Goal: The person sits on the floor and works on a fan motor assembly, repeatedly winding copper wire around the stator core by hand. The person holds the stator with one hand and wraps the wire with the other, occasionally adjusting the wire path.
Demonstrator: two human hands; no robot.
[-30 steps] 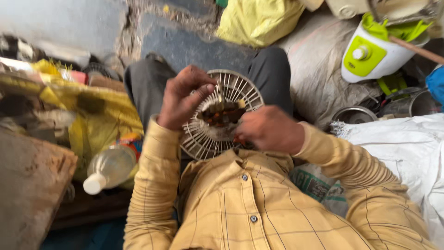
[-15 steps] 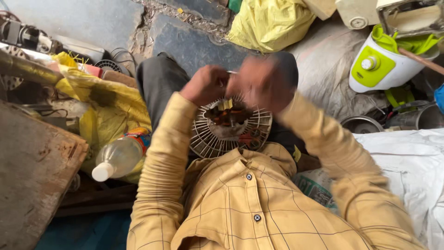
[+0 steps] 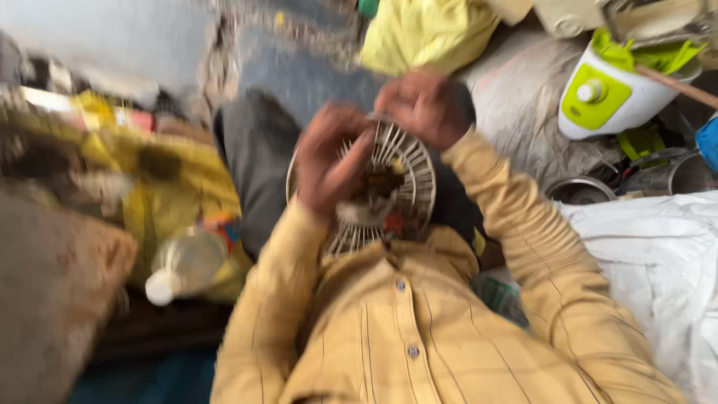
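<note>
Frame is motion-blurred. A round white wire grille [image 3: 389, 187], with a dark rusty hub at its centre, is held upright-ish over the lap, just above the yellow checked shirt [image 3: 419, 337]. The left hand [image 3: 329, 157] is curled over the grille's left rim, fingers closed on it. The right hand [image 3: 422, 105] is clasped over the far top edge, fingers bent; exact grip cannot be told through the blur. A clear plastic bottle [image 3: 183, 262] with a white cap is seen lying to the left. A white-and-green appliance [image 3: 613, 90] is seen far right, a white sack [image 3: 658, 269] near right.
</note>
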